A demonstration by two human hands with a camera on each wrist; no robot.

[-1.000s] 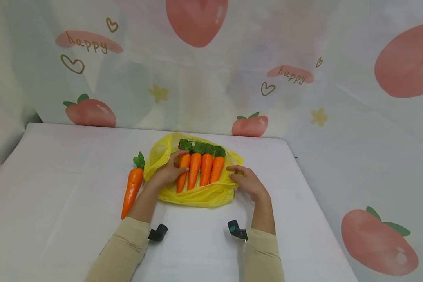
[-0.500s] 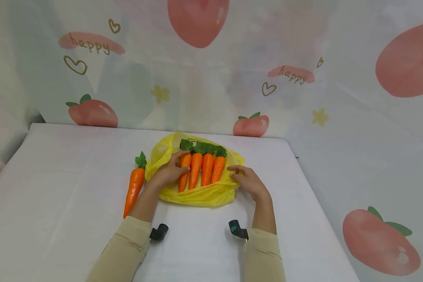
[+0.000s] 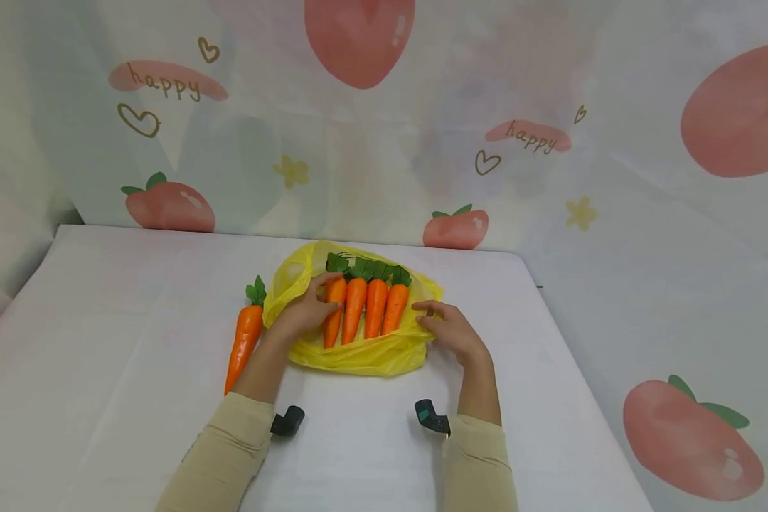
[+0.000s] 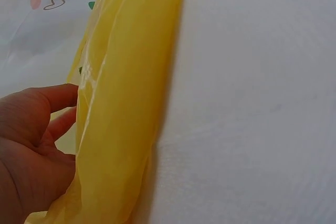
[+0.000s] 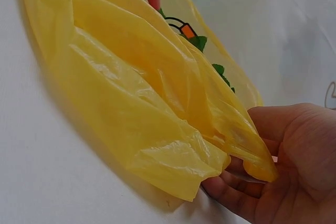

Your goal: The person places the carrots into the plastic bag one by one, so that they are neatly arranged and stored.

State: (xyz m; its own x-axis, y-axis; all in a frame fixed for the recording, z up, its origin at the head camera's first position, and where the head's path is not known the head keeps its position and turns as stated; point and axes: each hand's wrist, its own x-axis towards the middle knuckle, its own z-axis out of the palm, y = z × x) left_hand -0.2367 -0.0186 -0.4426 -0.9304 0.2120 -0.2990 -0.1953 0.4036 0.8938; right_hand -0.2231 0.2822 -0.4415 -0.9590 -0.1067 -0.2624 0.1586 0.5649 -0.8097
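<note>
Inside a yellow plastic bag (image 3: 358,361) lie several orange carrots (image 3: 375,306) side by side, green tops pointing away from me. My left hand (image 3: 304,313) reaches over the bag's left side, its index finger and thumb spread across the leftmost carrot (image 3: 333,331). In the left wrist view the bag's wall hides those fingertips. At the right, my right hand (image 5: 294,156) holds the bag's edge between thumb and fingers; the right wrist view shows the folded plastic in its grasp. One more carrot (image 3: 243,341) rests on the table left of the bag, its tip close to my left forearm.
A white-covered table (image 3: 134,398) carries the bag and the loose carrot. Behind it hangs a backdrop (image 3: 371,142) printed with peaches and hearts. Black wrist cameras (image 3: 288,421) jut inward from both sleeves (image 3: 480,462).
Almost nothing differs. The left thumb has drawn back slightly across the leftmost carrot; the view has shifted a little, while the right hand keeps its hold on the bag.
</note>
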